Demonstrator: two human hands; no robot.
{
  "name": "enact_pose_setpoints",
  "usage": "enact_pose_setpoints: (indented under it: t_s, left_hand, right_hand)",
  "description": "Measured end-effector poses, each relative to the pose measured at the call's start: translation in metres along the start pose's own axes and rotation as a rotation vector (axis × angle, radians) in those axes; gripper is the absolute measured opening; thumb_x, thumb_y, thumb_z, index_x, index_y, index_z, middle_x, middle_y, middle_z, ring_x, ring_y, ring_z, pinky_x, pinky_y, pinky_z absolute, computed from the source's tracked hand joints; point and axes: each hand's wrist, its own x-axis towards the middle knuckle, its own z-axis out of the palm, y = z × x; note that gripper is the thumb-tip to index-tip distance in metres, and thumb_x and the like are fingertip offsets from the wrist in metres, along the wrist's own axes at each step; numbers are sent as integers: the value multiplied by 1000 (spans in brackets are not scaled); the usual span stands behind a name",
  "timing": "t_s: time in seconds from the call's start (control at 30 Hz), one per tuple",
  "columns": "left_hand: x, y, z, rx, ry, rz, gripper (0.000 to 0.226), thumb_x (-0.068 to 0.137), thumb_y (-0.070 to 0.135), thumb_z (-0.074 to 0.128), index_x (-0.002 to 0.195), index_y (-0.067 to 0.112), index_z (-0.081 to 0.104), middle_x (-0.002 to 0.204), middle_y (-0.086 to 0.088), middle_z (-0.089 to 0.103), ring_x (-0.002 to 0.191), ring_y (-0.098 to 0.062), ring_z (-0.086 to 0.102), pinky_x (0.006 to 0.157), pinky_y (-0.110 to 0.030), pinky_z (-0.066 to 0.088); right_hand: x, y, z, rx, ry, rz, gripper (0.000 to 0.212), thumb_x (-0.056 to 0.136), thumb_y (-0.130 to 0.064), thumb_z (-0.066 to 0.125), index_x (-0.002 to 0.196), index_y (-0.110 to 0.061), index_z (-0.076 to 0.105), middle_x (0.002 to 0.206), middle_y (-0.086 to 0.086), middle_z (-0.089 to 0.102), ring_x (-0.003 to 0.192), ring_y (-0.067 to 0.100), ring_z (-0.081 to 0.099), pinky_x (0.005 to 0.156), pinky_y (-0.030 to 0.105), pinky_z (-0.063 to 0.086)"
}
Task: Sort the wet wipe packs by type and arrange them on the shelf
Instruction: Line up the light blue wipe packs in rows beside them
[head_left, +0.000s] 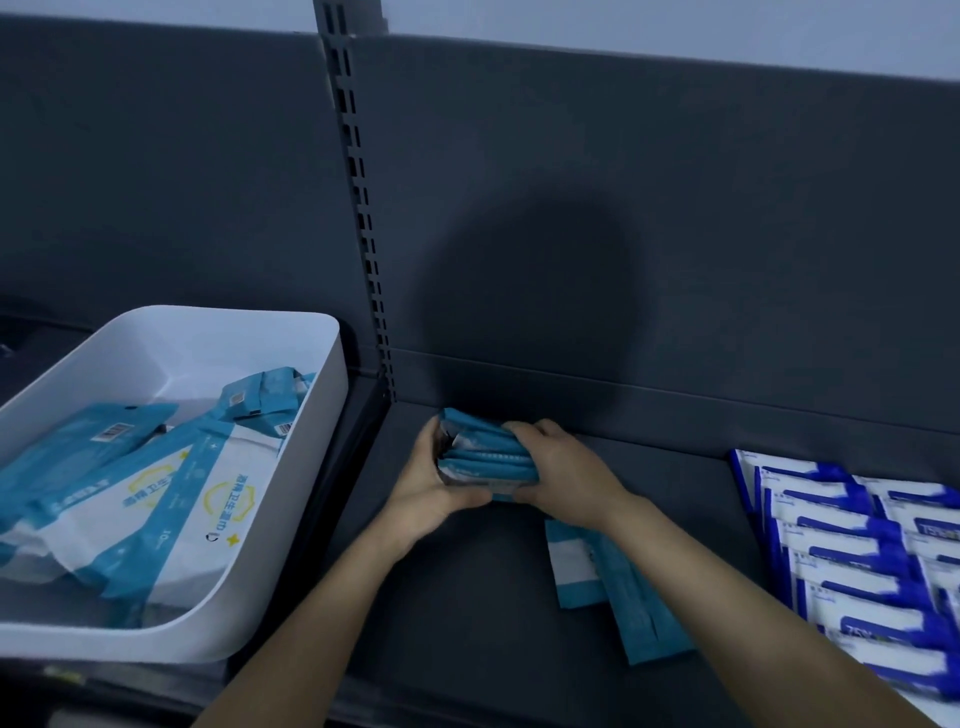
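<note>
Your left hand (434, 486) and right hand (563, 470) are gripping a teal pack stack (491, 460) near the back edge of the shelf (467, 597), while seemingly half are waiting in the bin (332, 400).

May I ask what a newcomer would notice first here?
The left hand and right hand grip a bundle of teal packs at the middle of the shelf. A white bin of teal-and-white packs sits left; blue-and-white packs lie in rows at the right.
</note>
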Motion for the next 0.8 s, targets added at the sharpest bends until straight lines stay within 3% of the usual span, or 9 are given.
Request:
enact_pose_setpoints:
  t_s: [0.13,0.27,0.43,0.5,0.6,0.63,0.7,0.8]
  left_hand:
    - [3,-5,2,-21,-11,-13,93,73,-16,72,138,28,23,117,10,53,92,12,60,73,-10,49]
    - [5,-4,3,6,-26,-41,103,73,-6,77,149,22,13,122,14,52,102,8,56,79,-11,49]
    - [9,0,12,-25,-67,-19,101,75,-7,75,147,25,11,124,11,50,103,9,56,79,-11,50]
    - [9,1,11,-40,-49,-15,92,78,3,75,144,30,16,125,14,51,103,12,56,81,-11,49]
    - [12,5,8,-87,2,-34,55,83,38,64,132,35,38,127,9,57,110,2,58,92,-19,48]
    - [15,7,7,-94,13,-45,45,84,44,59,126,38,43,127,9,59,112,-1,58,92,-20,47]
    - [20,8,6,-71,20,-41,34,89,36,59,120,37,45,122,8,61,108,-3,61,86,-17,49]
    - [24,5,7,7,-12,-25,54,82,3,72,118,30,43,114,5,62,104,-8,62,79,-16,52]
  right_hand:
    - [-4,3,-1,54,11,51,95,79,-30,76,151,-31,14,139,3,34,118,18,47,98,33,46]
    - [-9,10,-8,337,96,205,98,74,-28,81,151,-27,19,141,3,36,127,15,41,102,22,38]
    - [-13,11,2,586,158,283,89,75,-19,81,147,-25,28,136,-1,46,122,11,47,102,23,41]
    - [-13,11,4,661,228,336,86,75,-20,80,145,-24,31,133,-3,47,119,8,46,98,20,40]
    - [-13,13,3,760,272,364,78,77,-18,79,142,-24,36,135,-3,48,113,3,48,92,14,41]
    - [-14,13,4,719,282,335,74,79,-18,77,142,-24,37,136,-3,48,113,2,49,93,12,40]
    - [-16,15,5,517,311,263,68,84,-18,72,143,-23,39,139,-4,42,121,1,41,99,9,30]
    - [-18,17,4,300,327,171,44,91,-13,62,134,-17,53,145,2,35,134,11,35,101,5,20]
